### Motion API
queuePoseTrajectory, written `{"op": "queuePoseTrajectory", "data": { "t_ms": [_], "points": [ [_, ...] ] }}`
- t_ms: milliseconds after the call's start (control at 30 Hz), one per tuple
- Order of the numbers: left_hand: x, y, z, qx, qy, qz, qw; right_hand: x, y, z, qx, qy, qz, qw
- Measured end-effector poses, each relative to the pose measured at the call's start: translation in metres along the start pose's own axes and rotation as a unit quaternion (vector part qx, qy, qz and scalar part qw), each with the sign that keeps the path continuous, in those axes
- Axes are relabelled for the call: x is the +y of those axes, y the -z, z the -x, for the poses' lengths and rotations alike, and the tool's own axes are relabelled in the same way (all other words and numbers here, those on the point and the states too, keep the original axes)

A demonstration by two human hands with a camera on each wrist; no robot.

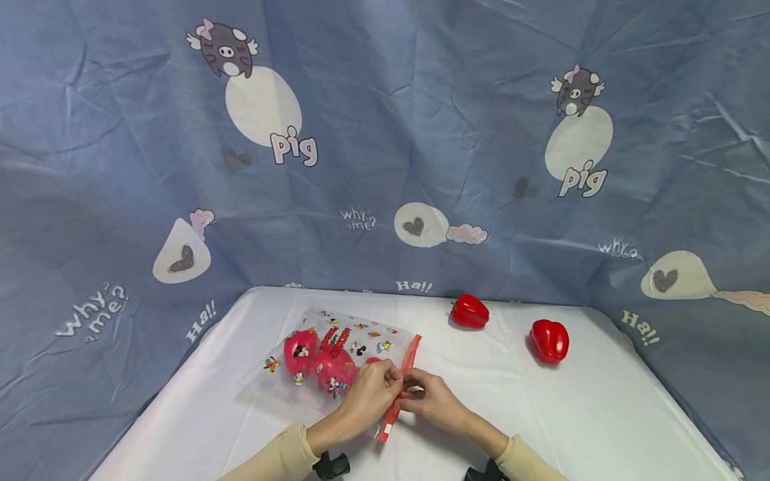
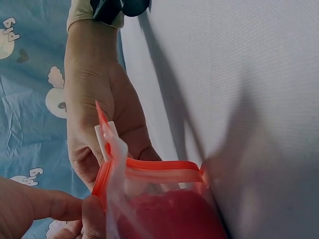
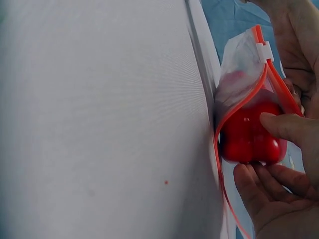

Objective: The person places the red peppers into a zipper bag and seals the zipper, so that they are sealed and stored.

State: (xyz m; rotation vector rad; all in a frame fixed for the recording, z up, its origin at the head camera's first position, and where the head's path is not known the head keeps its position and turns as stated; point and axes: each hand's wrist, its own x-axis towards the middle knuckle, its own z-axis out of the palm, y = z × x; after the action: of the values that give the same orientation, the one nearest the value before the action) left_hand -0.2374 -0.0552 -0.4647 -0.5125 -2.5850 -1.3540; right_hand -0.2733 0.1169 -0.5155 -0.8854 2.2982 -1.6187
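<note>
A clear zip bag (image 1: 373, 327) with cartoon prints and a red zip edge (image 1: 412, 354) lies on the white table, red bell peppers (image 1: 333, 371) inside. My left hand (image 1: 371, 394) pinches the zip edge. At the bag's mouth is my right hand (image 1: 438, 402), thumb and fingertips spread about a red bell pepper (image 3: 249, 137) just inside. In the right wrist view its thumb overlaps the pepper's face and its fingers lie beneath; a firm hold is not visible. A white slider (image 3: 265, 52) sits on the zip. My left hand partly hides that pepper in the head view.
Two loose red bell peppers lie on the table: one (image 1: 470, 312) toward the back edge, the other (image 1: 549, 342) farther right. A blue printed cloth (image 1: 493, 133) hangs behind the white table (image 1: 481, 427) and along its sides.
</note>
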Motion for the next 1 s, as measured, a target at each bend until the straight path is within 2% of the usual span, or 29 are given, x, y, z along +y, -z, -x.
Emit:
{"op": "queuePoseTrajectory", "data": {
  "t_ms": [233, 500, 600, 733, 867, 1000],
  "points": [
    [-0.001, -0.001, -0.001, 0.0, -0.002, 0.004, 1.0, -0.003, 0.0, 0.0, 0.028, -0.015, -0.006, 0.999],
    [-0.002, 0.0, -0.001, 0.001, -0.001, -0.003, 1.0, -0.005, -0.004, 0.0, 0.042, 0.0, -0.018, 0.999],
    [-0.002, 0.0, -0.001, 0.002, -0.003, 0.003, 1.0, -0.008, -0.005, 0.001, 0.051, -0.008, -0.005, 0.999],
    [-0.002, 0.0, -0.001, 0.0, -0.003, 0.015, 0.9999, -0.018, -0.005, 0.003, 0.071, -0.024, 0.01, 0.997],
    [-0.002, -0.001, -0.001, -0.004, 0.0, 0.023, 0.9997, -0.029, -0.003, 0.007, 0.078, -0.026, 0.001, 0.997],
    [-0.002, -0.002, 0.0, -0.005, -0.002, 0.026, 0.9996, -0.021, -0.003, 0.008, 0.078, -0.036, 0.008, 0.996]
  ]
}}
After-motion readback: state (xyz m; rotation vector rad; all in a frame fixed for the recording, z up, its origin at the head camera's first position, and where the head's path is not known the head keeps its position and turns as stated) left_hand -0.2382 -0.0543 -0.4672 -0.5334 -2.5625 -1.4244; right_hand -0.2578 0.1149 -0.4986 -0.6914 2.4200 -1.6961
